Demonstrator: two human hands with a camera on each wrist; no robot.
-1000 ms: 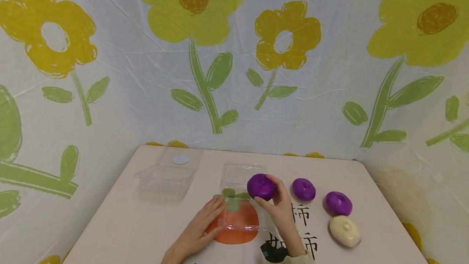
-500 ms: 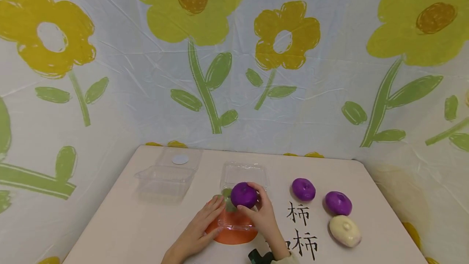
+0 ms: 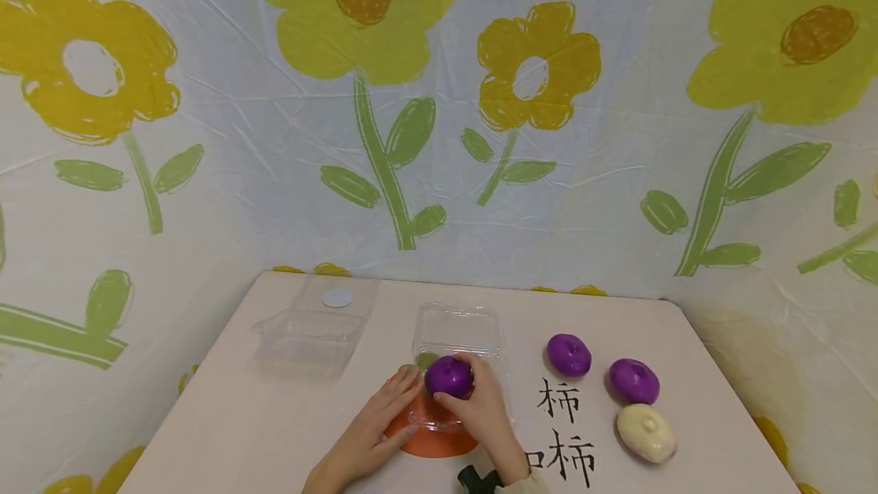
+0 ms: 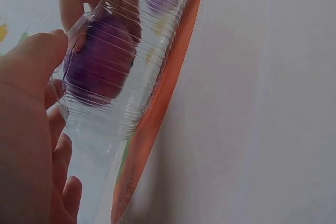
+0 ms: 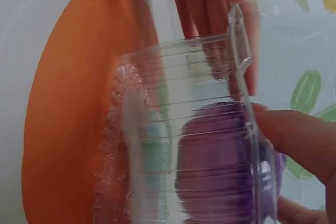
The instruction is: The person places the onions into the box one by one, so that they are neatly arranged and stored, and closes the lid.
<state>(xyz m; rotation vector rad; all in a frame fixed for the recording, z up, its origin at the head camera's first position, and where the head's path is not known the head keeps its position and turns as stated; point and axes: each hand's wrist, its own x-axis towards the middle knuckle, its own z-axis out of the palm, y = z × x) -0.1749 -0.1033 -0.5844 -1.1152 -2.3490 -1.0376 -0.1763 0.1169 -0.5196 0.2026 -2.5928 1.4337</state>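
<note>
My right hand point(image 3: 480, 402) grips a purple turnip point(image 3: 447, 377) between thumb and fingers, over the near half of an open clear plastic clamshell box point(image 3: 461, 326). In the right wrist view, the turnip point(image 5: 215, 166) shows through the box's ribbed wall, partly below the rim point(image 5: 262, 145). My left hand point(image 3: 377, 421) rests along the box's left side with fingers stretched out. In the left wrist view, its thumb point(image 4: 39, 51) lies at the rim and the other fingers sit along the outside. The box's lid lies folded back on the far side.
To the right lie two purple turnips point(image 3: 568, 355) and a cream-coloured one point(image 3: 646, 433) with a small nub. A second open clear box point(image 3: 312, 334) stands at the back left. Under the near box is an orange print point(image 3: 439, 444). Black characters point(image 3: 559, 402) mark the tabletop.
My right hand has moved left and down with the purple turnip, from above the box's right side to within its near half. My left hand has stayed against the box.
</note>
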